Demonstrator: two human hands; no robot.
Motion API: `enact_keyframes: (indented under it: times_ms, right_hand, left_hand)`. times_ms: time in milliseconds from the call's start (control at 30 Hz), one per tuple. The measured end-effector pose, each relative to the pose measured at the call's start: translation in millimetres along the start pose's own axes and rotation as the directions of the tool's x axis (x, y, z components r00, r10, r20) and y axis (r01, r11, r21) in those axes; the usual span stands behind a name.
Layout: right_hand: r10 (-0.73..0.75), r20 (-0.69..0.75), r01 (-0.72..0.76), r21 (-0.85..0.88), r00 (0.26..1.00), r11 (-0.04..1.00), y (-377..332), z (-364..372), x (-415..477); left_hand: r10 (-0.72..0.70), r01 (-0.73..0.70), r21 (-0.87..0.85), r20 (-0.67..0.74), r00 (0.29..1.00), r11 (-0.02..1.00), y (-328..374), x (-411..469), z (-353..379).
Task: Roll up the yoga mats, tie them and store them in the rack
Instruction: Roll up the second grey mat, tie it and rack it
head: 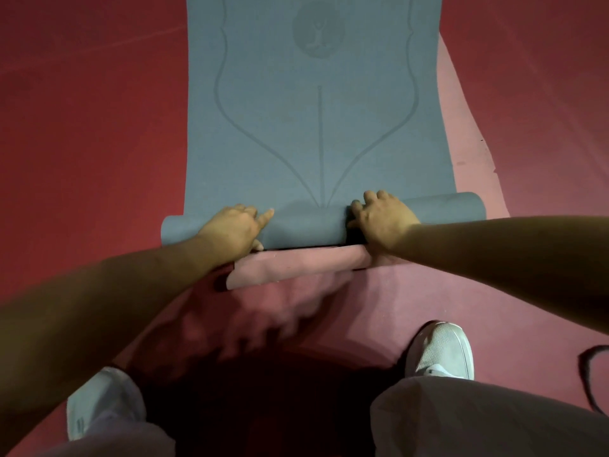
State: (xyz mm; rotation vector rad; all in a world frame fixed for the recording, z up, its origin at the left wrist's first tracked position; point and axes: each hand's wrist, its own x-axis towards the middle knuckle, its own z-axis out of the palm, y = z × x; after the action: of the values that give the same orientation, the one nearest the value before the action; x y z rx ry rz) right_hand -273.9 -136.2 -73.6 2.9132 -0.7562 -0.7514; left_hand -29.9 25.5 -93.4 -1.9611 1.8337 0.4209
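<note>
A grey-blue yoga mat [316,127] lies flat on the red floor and runs away from me, with a printed line pattern and a round emblem. Its near end is rolled into a tube [306,225] that lies crosswise. My left hand [232,230] presses on the left part of the roll, fingers curled, index finger stretched out. My right hand [382,219] grips the right part of the roll from above. Under the grey mat lies a pink mat [468,153], showing along the right side. Its near end [296,265] is curled up just in front of the grey roll.
Red carpet floor [92,143] spreads on both sides of the mats. My white shoes [441,351] and grey trouser legs are at the bottom. A dark cord or strap [590,377] lies on the floor at the right edge.
</note>
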Motion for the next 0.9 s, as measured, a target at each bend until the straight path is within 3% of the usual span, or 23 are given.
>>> enact_keyframes:
  times_ms: [167,233,333,467,567,700,833,900]
  right_hand:
    - [0.021,0.046,-0.021,-0.001,0.999,1.000,1,12,2]
    - [0.088,0.094,-0.086,-0.024,0.992,0.996,1,21,1]
    - [0.153,0.033,-0.150,-0.068,0.988,0.986,7,20,7]
    - [0.130,0.090,-0.135,0.047,0.987,0.990,17,2,24]
    - [0.091,0.070,-0.100,0.143,0.993,0.985,26,1,30]
    - [0.147,0.157,-0.165,0.111,0.977,0.980,27,8,36]
    - [0.213,0.245,-0.236,0.068,0.946,0.969,28,5,34]
    - [0.204,0.224,-0.214,0.019,0.953,0.977,28,2,33]
  left_hand:
    - [0.007,-0.037,-0.169,-0.172,0.985,0.985,-1,-3,11]
    - [-0.026,-0.002,-0.140,-0.202,0.979,0.990,4,-3,20]
    - [-0.063,0.058,-0.025,-0.300,0.952,0.998,7,-3,20]
    - [-0.058,0.068,0.049,-0.179,0.982,0.996,-6,7,3]
    - [-0.046,0.042,-0.033,-0.129,0.991,0.999,-17,20,-7]
    - [-0.073,0.063,-0.123,-0.074,0.995,0.990,-20,30,-6]
    - [-0.195,0.201,-0.068,0.095,0.976,0.977,-20,27,1]
    - [-0.209,0.209,0.005,0.062,0.976,0.978,-21,23,2]
